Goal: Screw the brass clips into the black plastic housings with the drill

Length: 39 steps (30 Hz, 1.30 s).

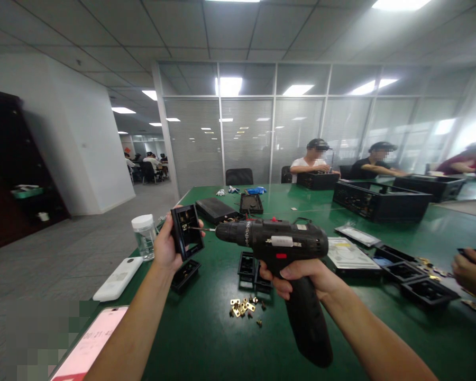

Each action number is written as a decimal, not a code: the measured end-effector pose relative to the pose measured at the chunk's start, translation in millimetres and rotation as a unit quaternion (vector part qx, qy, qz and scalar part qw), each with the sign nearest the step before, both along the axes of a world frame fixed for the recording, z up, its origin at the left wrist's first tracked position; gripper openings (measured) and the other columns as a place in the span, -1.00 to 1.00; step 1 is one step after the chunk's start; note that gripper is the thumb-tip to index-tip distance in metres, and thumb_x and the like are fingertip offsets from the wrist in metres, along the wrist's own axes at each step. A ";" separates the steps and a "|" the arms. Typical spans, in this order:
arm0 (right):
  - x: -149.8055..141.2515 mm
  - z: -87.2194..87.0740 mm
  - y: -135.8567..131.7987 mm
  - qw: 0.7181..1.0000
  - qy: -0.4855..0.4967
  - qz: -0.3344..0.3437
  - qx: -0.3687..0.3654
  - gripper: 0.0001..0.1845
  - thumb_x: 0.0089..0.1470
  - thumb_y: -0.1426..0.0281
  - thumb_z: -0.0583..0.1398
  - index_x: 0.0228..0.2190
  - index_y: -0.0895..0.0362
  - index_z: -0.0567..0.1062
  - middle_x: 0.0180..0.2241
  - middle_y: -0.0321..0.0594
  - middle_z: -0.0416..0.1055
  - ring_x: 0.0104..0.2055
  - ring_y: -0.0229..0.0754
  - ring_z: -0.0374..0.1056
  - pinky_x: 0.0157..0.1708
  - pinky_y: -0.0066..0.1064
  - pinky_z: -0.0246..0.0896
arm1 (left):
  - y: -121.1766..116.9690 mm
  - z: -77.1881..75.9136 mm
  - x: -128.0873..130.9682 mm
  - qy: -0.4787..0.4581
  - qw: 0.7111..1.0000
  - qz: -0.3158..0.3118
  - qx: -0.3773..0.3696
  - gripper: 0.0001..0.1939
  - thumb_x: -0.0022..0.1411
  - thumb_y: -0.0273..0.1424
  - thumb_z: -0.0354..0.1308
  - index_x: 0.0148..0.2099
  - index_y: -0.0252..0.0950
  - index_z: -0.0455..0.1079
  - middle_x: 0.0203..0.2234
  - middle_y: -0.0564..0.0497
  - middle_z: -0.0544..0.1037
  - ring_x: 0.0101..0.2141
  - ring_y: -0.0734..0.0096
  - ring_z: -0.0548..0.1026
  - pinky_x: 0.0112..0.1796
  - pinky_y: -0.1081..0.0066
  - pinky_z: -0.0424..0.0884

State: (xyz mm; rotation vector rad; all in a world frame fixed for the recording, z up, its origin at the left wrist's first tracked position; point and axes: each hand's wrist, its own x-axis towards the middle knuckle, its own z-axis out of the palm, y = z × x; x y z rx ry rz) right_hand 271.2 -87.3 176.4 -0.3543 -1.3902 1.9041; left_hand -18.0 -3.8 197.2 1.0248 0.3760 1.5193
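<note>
**Chunky drill (265,236) vs. little black frame (181,237)**

So the drill is smack mid-picture: matte black plastic, ribbed collar, skinny metal bit (207,229) aimed into the little black frame just left of centre. Can't tell if the tip touches anything in there. Right hand (303,271) is curled round the handle; left hand (167,247) is pinching the frame by its edge. The frame's squarish, hard-edged, with an opening in it.

Smooth green table (210,338) below, with a loose pile of shiny brass pieces (241,307) at lower centre, some flat with holes. More small black frames (246,264) sit behind, partly blocked by the drill and right hand. Clear jar (145,242) with a white lid at left; the left forearm covers part of a pink-screened phone (97,336), lower left. Boxy black case (381,203) at right.
</note>
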 end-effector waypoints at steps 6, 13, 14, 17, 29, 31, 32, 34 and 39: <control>-3.4 11.5 -12.2 0.996 -0.049 -0.072 0.002 -0.69 -0.13 0.32 0.30 -0.27 0.17 0.56 -0.33 -0.17 0.36 -0.53 -0.42 0.14 -0.50 -0.49 0.15 | -0.6 0.7 0.1 -0.005 1.000 -0.002 -0.003 -0.52 0.30 -0.13 0.10 0.15 -0.30 0.29 -0.34 -0.12 0.60 -0.46 0.16 0.61 -0.51 0.25 0.55; -3.9 17.4 -16.8 0.994 -0.071 -0.083 -0.009 -0.68 -0.18 0.30 0.31 -0.31 0.16 0.56 -0.36 -0.19 0.35 -0.54 -0.43 0.12 -0.50 -0.46 0.13 | -2.4 1.5 1.8 0.006 1.000 0.003 0.005 -0.48 0.29 -0.10 0.10 0.16 -0.31 0.28 -0.36 -0.13 0.60 -0.47 0.12 0.60 -0.54 0.21 0.55; -3.7 17.9 -17.0 0.995 -0.070 -0.076 -0.003 -0.68 -0.20 0.30 0.32 -0.32 0.17 0.56 -0.37 -0.19 0.35 -0.55 -0.43 0.12 -0.51 -0.45 0.11 | -2.6 1.5 2.0 0.003 1.000 0.004 0.002 -0.49 0.29 -0.10 0.11 0.16 -0.30 0.29 -0.35 -0.13 0.60 -0.47 0.12 0.60 -0.53 0.20 0.55; -3.4 18.4 -17.4 0.994 -0.071 -0.081 0.005 -0.69 -0.18 0.31 0.31 -0.32 0.17 0.56 -0.36 -0.17 0.36 -0.53 -0.42 0.12 -0.50 -0.42 0.11 | -3.0 1.8 2.5 -0.008 1.000 0.006 -0.005 -0.51 0.30 -0.11 0.10 0.15 -0.28 0.31 -0.33 -0.12 0.60 -0.48 0.15 0.60 -0.51 0.21 0.55; 0.6 8.1 -5.4 0.998 -0.047 -0.040 0.002 -0.65 -0.20 0.31 0.35 -0.29 0.18 0.56 -0.36 -0.19 0.36 -0.56 -0.44 0.12 -0.54 -0.48 0.14 | -1.1 -0.9 1.5 0.007 1.000 0.016 0.013 -0.46 0.24 -0.09 0.16 0.16 -0.25 0.23 -0.37 -0.09 0.59 -0.49 0.14 0.60 -0.51 0.20 0.55; 1.6 4.0 -1.4 0.999 -0.036 -0.021 0.008 -0.65 -0.20 0.31 0.35 -0.28 0.17 0.56 -0.36 -0.20 0.37 -0.56 -0.44 0.11 -0.55 -0.49 0.13 | -0.9 -1.0 2.0 0.004 1.000 0.018 0.009 -0.47 0.24 -0.10 0.16 0.15 -0.25 0.23 -0.36 -0.08 0.59 -0.50 0.15 0.60 -0.50 0.21 0.55; 2.1 1.9 0.7 0.999 -0.030 -0.011 0.012 -0.64 -0.20 0.31 0.35 -0.27 0.17 0.56 -0.36 -0.20 0.37 -0.56 -0.44 0.11 -0.55 -0.49 0.13 | -1.0 -0.8 2.3 0.002 1.000 0.018 0.007 -0.47 0.24 -0.10 0.16 0.15 -0.25 0.23 -0.36 -0.08 0.59 -0.50 0.15 0.60 -0.50 0.21 0.55; 3.1 -1.5 4.2 1.000 -0.024 -0.007 0.012 -0.64 -0.17 0.32 0.34 -0.25 0.18 0.56 -0.34 -0.19 0.38 -0.56 -0.43 0.12 -0.54 -0.49 0.14 | -1.5 -0.2 3.0 -0.002 1.000 0.019 0.006 -0.49 0.25 -0.11 0.16 0.14 -0.25 0.24 -0.35 -0.09 0.59 -0.49 0.16 0.60 -0.49 0.22 0.56; 2.7 1.2 1.2 0.999 -0.029 -0.015 0.008 -0.66 -0.17 0.34 0.34 -0.27 0.20 0.56 -0.37 -0.19 0.37 -0.56 -0.43 0.12 -0.52 -0.48 0.16 | -2.9 1.2 3.4 -0.009 1.000 0.019 0.006 -0.54 0.27 -0.12 0.14 0.12 -0.26 0.29 -0.35 -0.07 0.60 -0.48 0.20 0.61 -0.48 0.26 0.56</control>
